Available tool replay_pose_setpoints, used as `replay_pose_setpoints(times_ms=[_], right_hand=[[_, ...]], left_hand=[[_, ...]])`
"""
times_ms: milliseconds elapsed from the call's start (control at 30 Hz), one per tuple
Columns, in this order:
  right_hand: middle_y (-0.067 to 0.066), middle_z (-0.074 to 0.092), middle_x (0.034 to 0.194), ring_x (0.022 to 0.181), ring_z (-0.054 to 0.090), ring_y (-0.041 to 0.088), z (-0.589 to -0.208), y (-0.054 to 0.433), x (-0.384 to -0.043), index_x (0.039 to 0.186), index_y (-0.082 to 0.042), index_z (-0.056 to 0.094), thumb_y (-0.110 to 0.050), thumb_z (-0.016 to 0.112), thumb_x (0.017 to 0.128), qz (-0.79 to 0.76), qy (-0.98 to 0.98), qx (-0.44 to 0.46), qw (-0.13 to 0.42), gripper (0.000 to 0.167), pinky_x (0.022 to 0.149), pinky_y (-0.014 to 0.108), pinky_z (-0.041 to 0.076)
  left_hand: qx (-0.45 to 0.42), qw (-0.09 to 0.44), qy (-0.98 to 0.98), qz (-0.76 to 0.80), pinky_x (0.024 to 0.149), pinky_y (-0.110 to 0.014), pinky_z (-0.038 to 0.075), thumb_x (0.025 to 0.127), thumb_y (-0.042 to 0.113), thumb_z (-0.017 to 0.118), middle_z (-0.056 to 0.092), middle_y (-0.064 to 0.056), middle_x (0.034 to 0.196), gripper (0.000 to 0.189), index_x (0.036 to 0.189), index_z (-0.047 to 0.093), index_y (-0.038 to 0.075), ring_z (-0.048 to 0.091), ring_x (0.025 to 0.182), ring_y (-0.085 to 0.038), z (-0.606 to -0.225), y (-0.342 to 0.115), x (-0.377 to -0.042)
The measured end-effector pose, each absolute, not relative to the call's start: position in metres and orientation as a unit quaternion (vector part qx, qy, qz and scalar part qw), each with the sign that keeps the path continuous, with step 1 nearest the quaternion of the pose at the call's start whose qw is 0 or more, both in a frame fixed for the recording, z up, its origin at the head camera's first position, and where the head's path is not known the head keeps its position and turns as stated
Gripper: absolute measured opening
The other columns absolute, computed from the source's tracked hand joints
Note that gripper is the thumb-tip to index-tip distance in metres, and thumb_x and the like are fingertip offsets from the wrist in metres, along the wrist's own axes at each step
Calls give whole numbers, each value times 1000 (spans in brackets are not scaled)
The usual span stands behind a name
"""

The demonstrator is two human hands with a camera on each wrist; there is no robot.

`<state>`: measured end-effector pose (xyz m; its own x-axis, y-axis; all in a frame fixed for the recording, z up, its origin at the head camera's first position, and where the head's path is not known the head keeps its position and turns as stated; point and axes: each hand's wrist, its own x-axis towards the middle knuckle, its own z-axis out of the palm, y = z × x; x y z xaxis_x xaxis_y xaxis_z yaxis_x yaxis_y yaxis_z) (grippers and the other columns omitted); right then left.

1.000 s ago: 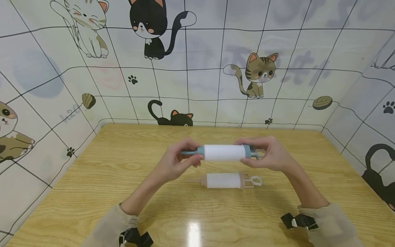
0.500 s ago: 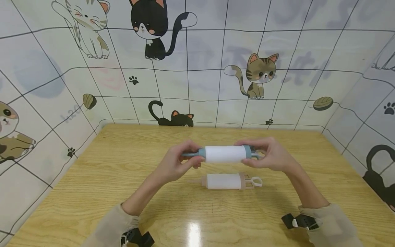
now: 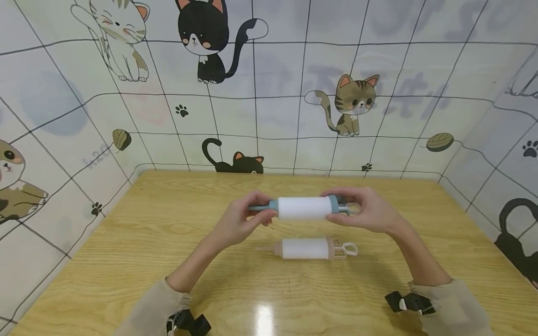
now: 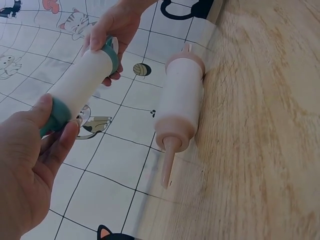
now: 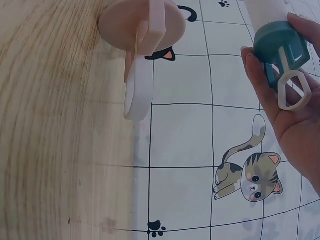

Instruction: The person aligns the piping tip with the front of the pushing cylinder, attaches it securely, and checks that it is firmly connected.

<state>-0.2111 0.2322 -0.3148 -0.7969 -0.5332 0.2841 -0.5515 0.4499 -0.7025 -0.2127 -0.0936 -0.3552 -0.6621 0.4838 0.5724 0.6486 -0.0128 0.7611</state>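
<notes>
A large syringe-like tube (image 3: 304, 208) with a white barrel, teal ends and a thin teal nozzle is held level above the table. My left hand (image 3: 241, 221) pinches its nozzle end between thumb and fingers. At the opposite end, my right hand (image 3: 365, 212) grips the teal collar (image 5: 280, 45), where a white pull ring (image 5: 294, 91) sticks out. A matching syringe-like tube (image 3: 304, 248) with beige-pink ends lies on the table nearer to me, touched by neither hand. Its nozzle (image 4: 169, 162) points left and its white loop handle (image 3: 350, 248) right.
The wooden table (image 3: 189, 289) stretches beneath both arms. A white wall covering (image 3: 277, 112) with printed cats and grid lines surrounds its back and sides. Black devices (image 3: 409, 302) are strapped at both wrists.
The teal-ended tube has shifted very slightly to the left, with its right end in the right hand's fingers. Both hands keep their hold, and the pink-ended tube lies still.
</notes>
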Motion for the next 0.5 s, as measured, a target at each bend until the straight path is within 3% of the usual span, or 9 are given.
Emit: replay_pose_setpoints(times_ms=[100,300,500], right_hand=[[6,69,115,95,66,23,-315,232,-212,129,-11,68,-12,80,87,407,-856,316,20,44,75,31,58],[6,69,119,95,65,22,-317,232,-213,130,-11,68,-16,81,87,395,-866,307,31,46,73,31,57],[5,69,120,94,65,22,-321,233,-218,131,-11,67,-19,83,86,381,-874,302,22,48,72,32,56]], left_hand=[[-394,70,-708,-583,67,-35,62,93,-3,69,69,-12,95,19,111,63,-2,66,72,-36,-356,-94,-215],[-380,82,-730,-562,71,-33,62,93,1,72,71,-10,101,20,112,65,1,69,77,-22,-359,-95,-219],[-380,98,-742,-543,75,-34,62,91,4,75,72,-8,103,22,111,66,3,70,84,-22,-364,-95,-227]])
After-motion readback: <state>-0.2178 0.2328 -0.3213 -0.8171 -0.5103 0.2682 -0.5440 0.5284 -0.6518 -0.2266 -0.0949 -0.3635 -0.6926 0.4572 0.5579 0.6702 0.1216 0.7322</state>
